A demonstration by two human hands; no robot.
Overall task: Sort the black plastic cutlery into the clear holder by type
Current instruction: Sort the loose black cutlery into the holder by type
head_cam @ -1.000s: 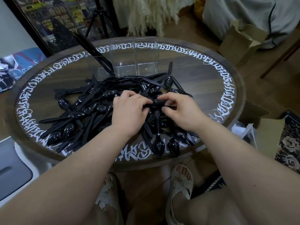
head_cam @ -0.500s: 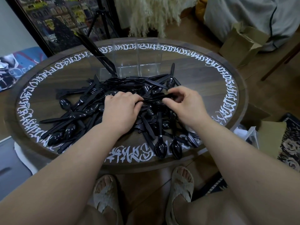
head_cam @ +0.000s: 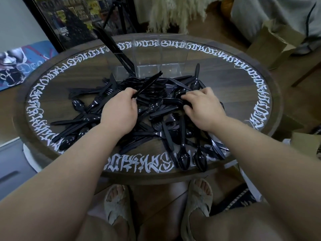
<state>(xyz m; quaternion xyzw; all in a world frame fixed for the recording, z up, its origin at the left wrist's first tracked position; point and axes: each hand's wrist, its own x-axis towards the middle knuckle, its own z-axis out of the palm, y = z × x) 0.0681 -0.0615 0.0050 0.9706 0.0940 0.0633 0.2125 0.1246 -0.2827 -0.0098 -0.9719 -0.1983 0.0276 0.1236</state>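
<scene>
Sorting barely begun, by the look of it: most of the black plastic cutlery (head_cam: 152,110) lying in a tangled heap of spoons, forks and knives across the middle of the tabletop (head_cam: 225,87), with only a small bundle of long black pieces (head_cam: 114,49) standing slanted in the left compartment of the clear holder (head_cam: 156,66) at the far edge of the heap. Middle and right compartments apparently bare, though hard to read through the clear walls. Nearly the whole pile left to separate and carry over. Left hand (head_cam: 119,112) palm down over the heap, grip curled and pinching the near end of a black knife (head_cam: 147,85) that angles up and away toward the holder. Right hand (head_cam: 203,106) also palm down, just right of centre, fingertips (head_cam: 186,97) bent and pressing among the pieces; whether anything is actually pinched there cannot be told. Two spoons (head_cam: 191,157) at the near rim, bowls toward the person, well apart from the holder. Sandalled feet below the table edge.
</scene>
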